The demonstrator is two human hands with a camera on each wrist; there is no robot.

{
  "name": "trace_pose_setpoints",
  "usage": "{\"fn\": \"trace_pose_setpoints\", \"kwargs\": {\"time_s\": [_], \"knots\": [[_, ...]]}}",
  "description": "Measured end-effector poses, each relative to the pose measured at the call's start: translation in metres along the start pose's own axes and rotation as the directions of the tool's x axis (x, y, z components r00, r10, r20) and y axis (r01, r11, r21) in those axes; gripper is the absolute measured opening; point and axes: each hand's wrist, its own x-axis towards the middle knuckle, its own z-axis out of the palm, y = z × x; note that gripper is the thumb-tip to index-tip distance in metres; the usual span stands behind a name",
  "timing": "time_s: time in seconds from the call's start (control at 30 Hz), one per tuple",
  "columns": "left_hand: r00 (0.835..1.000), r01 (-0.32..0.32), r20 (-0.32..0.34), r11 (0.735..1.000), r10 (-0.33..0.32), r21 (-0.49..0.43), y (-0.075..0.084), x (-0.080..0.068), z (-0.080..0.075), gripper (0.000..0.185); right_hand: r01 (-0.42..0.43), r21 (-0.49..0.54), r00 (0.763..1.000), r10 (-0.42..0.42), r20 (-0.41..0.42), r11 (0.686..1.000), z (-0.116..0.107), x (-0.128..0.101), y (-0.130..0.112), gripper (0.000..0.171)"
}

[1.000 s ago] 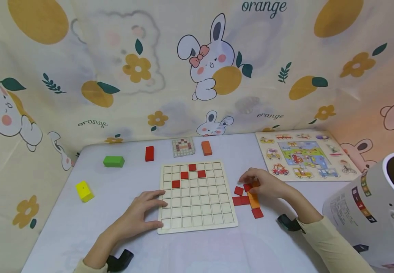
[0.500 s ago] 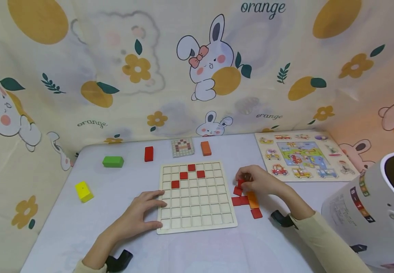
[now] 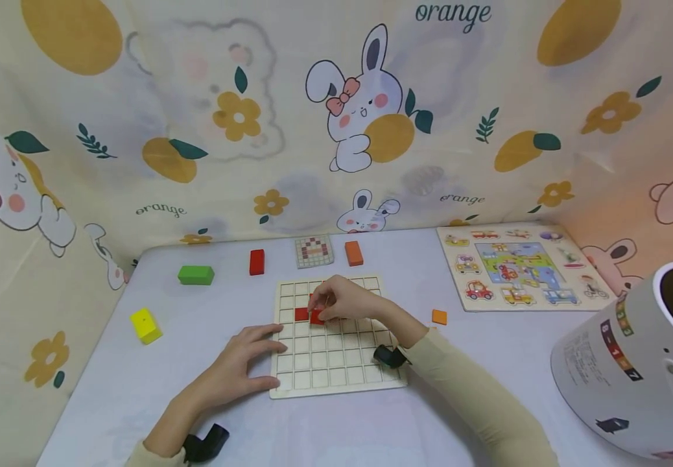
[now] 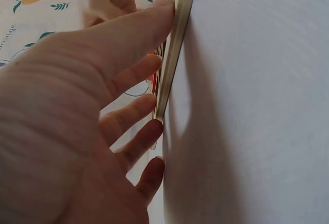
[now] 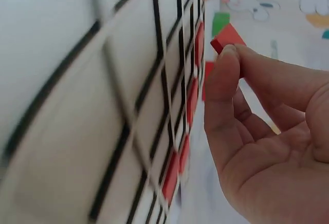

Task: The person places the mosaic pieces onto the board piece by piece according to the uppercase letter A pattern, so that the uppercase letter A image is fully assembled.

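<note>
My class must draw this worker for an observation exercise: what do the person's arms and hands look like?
The left hand and right hand are bare, without gloves. The left sleeve and right sleeve are plain cream. Each wrist wears a small black device; no cables are visible.
</note>
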Motion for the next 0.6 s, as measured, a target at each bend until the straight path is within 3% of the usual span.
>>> {"fn": "trace_pose_setpoints", "kwargs": {"time_s": [0.27, 0.6], "knots": [[1.0, -0.004, 0.016, 1.0, 0.004, -0.003, 0.001, 0.001, -0.002, 0.048, -0.051, 0.027, 0.998, 0.051, -0.032, 0.998, 0.025, 0.019, -0.006, 0.011], [1.0, -0.01, 0.012, 1.0, 0.011, -0.015, 0.0, 0.0, 0.0, 0.047, -0.086, -0.134, 0.995, 0.079, -0.059, 0.987, 0.028, 0.011, -0.015, 0.014]]}}
